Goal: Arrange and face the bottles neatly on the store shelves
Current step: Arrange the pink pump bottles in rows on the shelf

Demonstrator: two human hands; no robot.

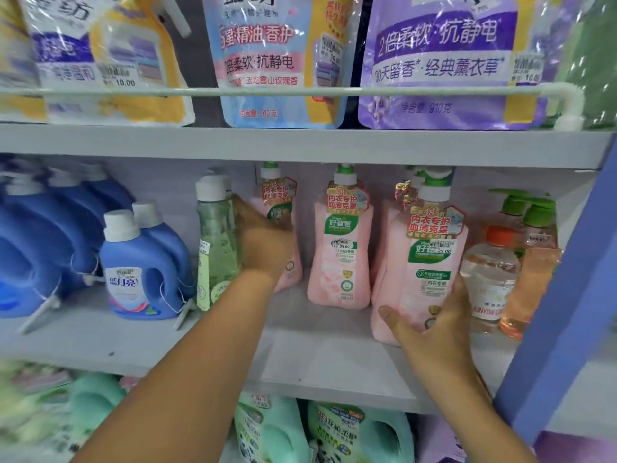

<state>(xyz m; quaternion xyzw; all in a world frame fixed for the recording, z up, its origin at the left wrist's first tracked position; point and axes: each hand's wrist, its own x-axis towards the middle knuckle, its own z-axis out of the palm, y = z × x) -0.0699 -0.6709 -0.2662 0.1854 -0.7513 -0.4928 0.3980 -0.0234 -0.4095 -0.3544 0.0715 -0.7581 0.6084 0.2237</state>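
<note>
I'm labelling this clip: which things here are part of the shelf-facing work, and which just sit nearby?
In the job: left hand, right hand, three front pink bottles, green bottle.
Nearby: blue jugs, refill pouches, orange bottles.

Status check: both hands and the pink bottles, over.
Left hand grips rear pink bottle, beside green bottle. Right hand grips front pink bottle, label forward. Middle pink bottle untouched. Clear bottle crowds the right.

The left hand (pixel 267 245) hides most of a pink pump bottle (pixel 283 222) behind it. The large blue detergent jugs (pixel 40 242) are blurred and cut off at the left edge. The refill pouches (pixel 283 58) on the top shelf lose their tops, perhaps spouts, to the upper edge.
</note>
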